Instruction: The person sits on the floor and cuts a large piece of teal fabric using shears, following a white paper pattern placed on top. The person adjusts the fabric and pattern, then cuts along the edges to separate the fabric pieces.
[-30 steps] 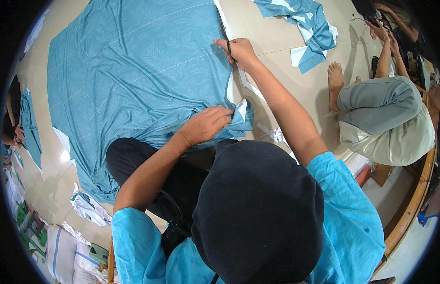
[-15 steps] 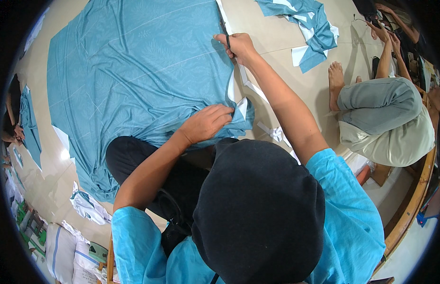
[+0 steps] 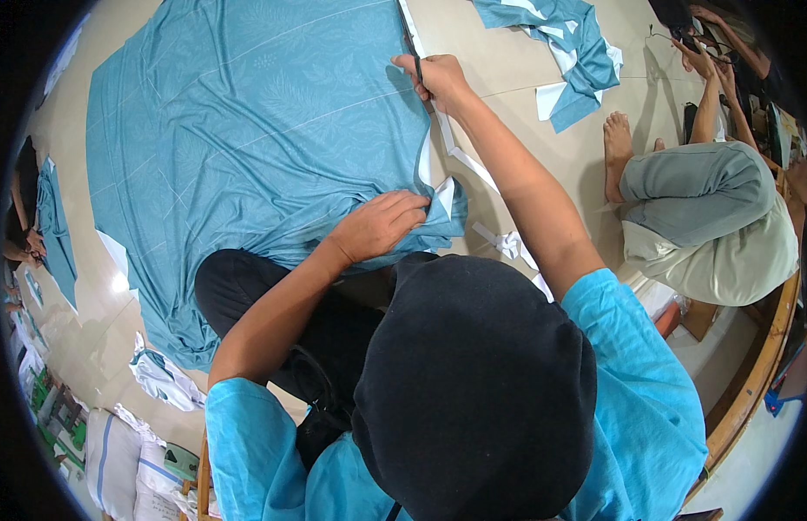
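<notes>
the right hand [image 3: 440, 78] wraps its grip round black-handled metal scissors [image 3: 418, 67], pointing far along the right edge of the teal leaf-patterned cloth [image 3: 273, 113], the left hand [image 3: 382, 224] nearer, its pinch unclear.

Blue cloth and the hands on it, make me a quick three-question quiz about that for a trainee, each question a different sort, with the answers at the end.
1. Short answer: what tool does the wearer's right hand hold?
2. True or false: the wearer's left hand is away from the blue cloth, on the bare floor.
3. Multiple choice: what colour is the narrow strip beside the wearer's right forearm?
A) red
B) white
C) black

Key:
1. Scissors, at the right-hand edge of the cloth.
2. False; the left hand is on the cloth, near its lower right corner.
3. B.
</notes>
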{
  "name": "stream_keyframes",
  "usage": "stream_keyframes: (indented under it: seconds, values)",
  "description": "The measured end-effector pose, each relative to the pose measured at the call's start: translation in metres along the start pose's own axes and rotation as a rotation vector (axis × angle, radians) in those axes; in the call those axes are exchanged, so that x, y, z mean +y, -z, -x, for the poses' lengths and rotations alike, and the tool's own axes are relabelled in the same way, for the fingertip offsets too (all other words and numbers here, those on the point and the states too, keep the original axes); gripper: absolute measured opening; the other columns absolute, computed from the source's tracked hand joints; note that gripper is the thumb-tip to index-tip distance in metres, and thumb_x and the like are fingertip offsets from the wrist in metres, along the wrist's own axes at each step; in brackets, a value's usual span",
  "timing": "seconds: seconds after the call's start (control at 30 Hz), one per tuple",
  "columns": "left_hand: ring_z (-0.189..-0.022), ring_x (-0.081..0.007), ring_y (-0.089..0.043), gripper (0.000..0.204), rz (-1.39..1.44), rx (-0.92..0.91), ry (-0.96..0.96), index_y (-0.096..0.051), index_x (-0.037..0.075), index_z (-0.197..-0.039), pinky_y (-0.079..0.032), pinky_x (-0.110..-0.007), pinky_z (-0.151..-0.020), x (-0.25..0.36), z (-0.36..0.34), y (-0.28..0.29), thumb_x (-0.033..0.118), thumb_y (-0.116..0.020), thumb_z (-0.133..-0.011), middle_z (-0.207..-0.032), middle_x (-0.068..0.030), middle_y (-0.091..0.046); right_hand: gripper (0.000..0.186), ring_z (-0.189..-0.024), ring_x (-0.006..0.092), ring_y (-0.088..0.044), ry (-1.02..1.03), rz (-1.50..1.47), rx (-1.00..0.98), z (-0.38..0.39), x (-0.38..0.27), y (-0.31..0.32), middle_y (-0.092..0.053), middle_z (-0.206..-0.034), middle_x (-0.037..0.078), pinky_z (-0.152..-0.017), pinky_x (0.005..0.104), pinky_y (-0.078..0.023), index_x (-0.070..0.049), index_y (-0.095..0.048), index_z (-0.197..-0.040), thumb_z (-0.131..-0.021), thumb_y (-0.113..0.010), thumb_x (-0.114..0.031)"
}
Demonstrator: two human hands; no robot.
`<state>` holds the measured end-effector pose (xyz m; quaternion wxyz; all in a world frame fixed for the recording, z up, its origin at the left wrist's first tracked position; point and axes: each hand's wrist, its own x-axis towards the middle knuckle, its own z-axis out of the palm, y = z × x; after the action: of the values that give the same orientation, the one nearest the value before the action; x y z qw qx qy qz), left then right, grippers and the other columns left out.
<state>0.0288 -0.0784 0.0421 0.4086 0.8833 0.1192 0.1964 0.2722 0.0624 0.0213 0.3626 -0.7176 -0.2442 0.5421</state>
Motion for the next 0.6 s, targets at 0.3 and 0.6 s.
stream_keyframes:
  seconds: [0.3, 0.6]
  values:
    - [-0.125, -0.0327, -0.065, 0.019, -0.019, -0.004, 0.008, -0.065, 0.003, -0.117, -0.052, -0.044, -0.108, -0.0011, 0.0009, -0.0016, 0.015, -0.064, -0.102, -0.132, -0.0148, -0.067, 0.038, -0.055, 0.0171, -0.052, -0.012, 0.03, 0.005, -0.0065, -0.0071, -0.0027, -0.058, -0.064, 0.007, -0.051, 0.0336, -0.041, -0.005, -0.064, -0.067, -0.077, -0.091, -0.03]
    - [-0.125, -0.0326, -0.065, 0.019, -0.03, -0.012, 0.011, -0.065, 0.003, -0.116, -0.052, -0.044, -0.108, 0.001, -0.0004, 0.0022, 0.015, -0.066, -0.101, -0.132, -0.0146, -0.067, 0.04, -0.051, 0.0172, -0.05, -0.024, 0.055, 0.001, -0.006, -0.0023, -0.0009, -0.055, -0.058, 0.006, -0.049, 0.0338, -0.038, -0.008, -0.06, -0.062, -0.077, -0.09, -0.029]
